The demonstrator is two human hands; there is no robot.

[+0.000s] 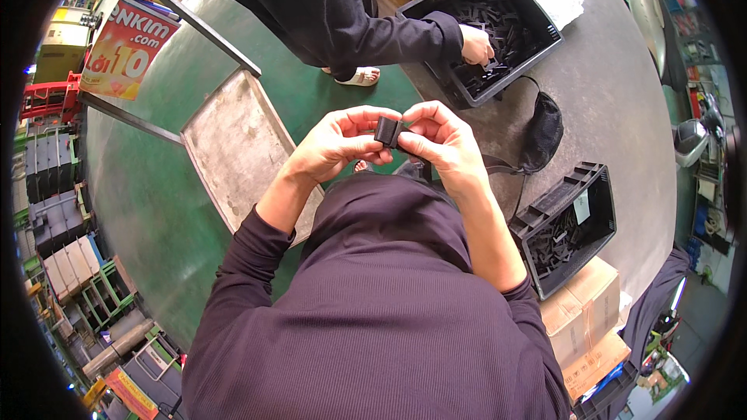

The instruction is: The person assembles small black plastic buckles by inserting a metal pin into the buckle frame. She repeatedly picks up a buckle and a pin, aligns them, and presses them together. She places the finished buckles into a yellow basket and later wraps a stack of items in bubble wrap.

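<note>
Left hand [336, 144] and right hand [440, 142] both pinch one small black moulded plastic piece [387, 131], held at chest height. We judge handling underway: black slatted plastic crate [603, 214] beside us holds few pieces.

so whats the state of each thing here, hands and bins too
black part: pinched between both hands
left hand: gripping the part
right hand: gripping the part
far crate: open, holds black parts, another person's hand inside
near crate: open, partly filled
metal tray: bare
</note>
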